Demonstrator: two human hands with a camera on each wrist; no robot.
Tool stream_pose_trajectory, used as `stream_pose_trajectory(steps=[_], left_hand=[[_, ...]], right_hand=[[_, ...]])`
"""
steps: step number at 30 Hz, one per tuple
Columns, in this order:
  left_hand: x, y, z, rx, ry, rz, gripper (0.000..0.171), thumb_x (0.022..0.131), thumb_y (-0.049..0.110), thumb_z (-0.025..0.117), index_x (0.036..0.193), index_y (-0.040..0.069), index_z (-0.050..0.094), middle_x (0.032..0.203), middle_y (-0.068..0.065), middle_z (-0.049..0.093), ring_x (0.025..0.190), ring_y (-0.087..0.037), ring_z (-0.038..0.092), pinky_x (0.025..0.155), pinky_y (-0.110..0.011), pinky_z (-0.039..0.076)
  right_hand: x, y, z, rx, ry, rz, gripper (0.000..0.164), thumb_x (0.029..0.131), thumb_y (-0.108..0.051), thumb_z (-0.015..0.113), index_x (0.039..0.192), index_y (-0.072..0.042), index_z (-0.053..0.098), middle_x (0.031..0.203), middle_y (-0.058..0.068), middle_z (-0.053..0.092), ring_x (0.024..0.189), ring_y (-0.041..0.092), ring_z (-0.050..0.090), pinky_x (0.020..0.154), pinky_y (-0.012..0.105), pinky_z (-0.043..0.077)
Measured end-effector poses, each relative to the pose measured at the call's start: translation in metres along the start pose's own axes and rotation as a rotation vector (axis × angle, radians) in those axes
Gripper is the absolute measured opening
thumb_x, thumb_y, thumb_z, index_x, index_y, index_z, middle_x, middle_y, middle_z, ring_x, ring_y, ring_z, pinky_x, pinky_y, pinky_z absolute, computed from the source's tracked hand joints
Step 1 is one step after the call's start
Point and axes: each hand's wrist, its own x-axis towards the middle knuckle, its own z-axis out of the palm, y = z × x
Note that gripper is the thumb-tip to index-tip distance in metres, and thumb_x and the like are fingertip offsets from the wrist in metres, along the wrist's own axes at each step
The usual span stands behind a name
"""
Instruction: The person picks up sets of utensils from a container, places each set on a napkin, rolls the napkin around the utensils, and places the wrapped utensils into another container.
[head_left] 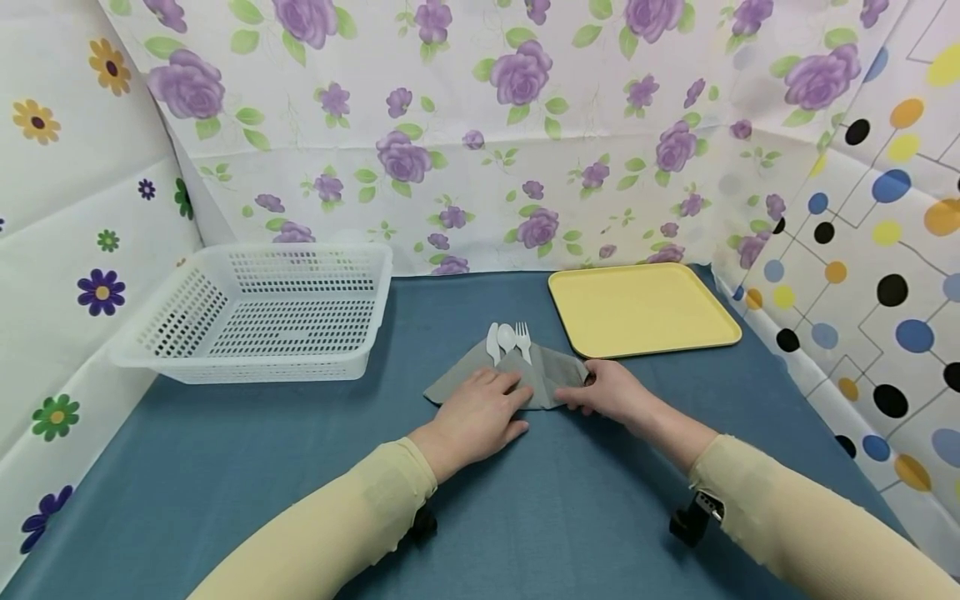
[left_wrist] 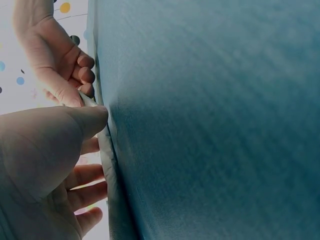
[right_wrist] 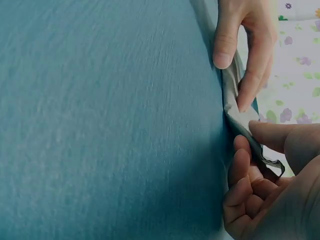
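A grey napkin (head_left: 555, 367) lies partly folded on the blue cloth. White plastic cutlery sticks out of its far edge: a knife (head_left: 492, 343), a spoon (head_left: 507, 337) and a fork (head_left: 522, 340); the lower parts are covered by the napkin. My left hand (head_left: 476, 418) rests on the near part of the napkin, fingers extended and pressing it. At the napkin's right corner, my right hand (head_left: 613, 393) pinches the fabric between thumb and fingers. In the right wrist view that corner of the napkin (right_wrist: 241, 120) is lifted a little off the table.
A white perforated basket (head_left: 251, 371) stands at the back left. To the back right lies a yellow tray (head_left: 645, 308), close beyond my right hand. Flowered and dotted cloths (head_left: 465, 83) hang around the table's back and sides.
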Motion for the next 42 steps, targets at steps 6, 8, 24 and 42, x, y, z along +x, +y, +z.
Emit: stream_pose_trajectory(steps=[6, 8, 24, 42], left_hand=[[0.000, -0.001, -0.001, -0.008, -0.009, -0.004, 0.048, 0.109, 0.043, 0.072, 0.148, 0.016, 0.069, 0.148, -0.010, 0.065, 0.134, -0.029, 0.063, 0.121, -0.046, 0.045], [0.000, -0.001, -0.001, -0.011, -0.017, -0.005, 0.048, 0.109, 0.043, 0.072, 0.149, 0.016, 0.069, 0.149, -0.010, 0.065, 0.135, -0.030, 0.063, 0.121, -0.046, 0.044], [0.003, -0.007, -0.004, -0.031, -0.074, -0.032, 0.053, 0.107, 0.048, 0.074, 0.152, 0.021, 0.067, 0.153, -0.006, 0.064, 0.143, -0.026, 0.059, 0.129, -0.059, 0.031], [0.002, -0.008, -0.004, -0.042, -0.079, -0.031, 0.054, 0.107, 0.049, 0.073, 0.154, 0.022, 0.066, 0.152, -0.005, 0.063, 0.141, -0.027, 0.060, 0.129, -0.061, 0.031]], right_hand=[[-0.002, -0.002, 0.003, 0.024, -0.015, 0.012, 0.028, 0.105, -0.032, 0.079, 0.093, -0.006, 0.078, 0.079, 0.011, 0.067, 0.062, 0.020, 0.051, 0.059, 0.038, 0.044], [-0.004, -0.004, 0.004, 0.023, -0.005, 0.010, 0.029, 0.105, -0.031, 0.079, 0.089, -0.007, 0.075, 0.077, 0.010, 0.067, 0.060, 0.019, 0.050, 0.059, 0.037, 0.045], [-0.010, -0.015, 0.018, -0.150, 0.180, -0.278, 0.041, 0.105, -0.020, 0.079, 0.070, -0.016, 0.057, 0.062, -0.004, 0.043, 0.056, 0.017, 0.045, 0.059, 0.034, 0.039], [-0.007, -0.023, 0.034, -0.197, 0.208, -0.385, 0.011, 0.105, -0.016, 0.079, 0.094, -0.014, 0.079, 0.084, -0.005, 0.071, 0.069, 0.012, 0.060, 0.067, 0.035, 0.052]])
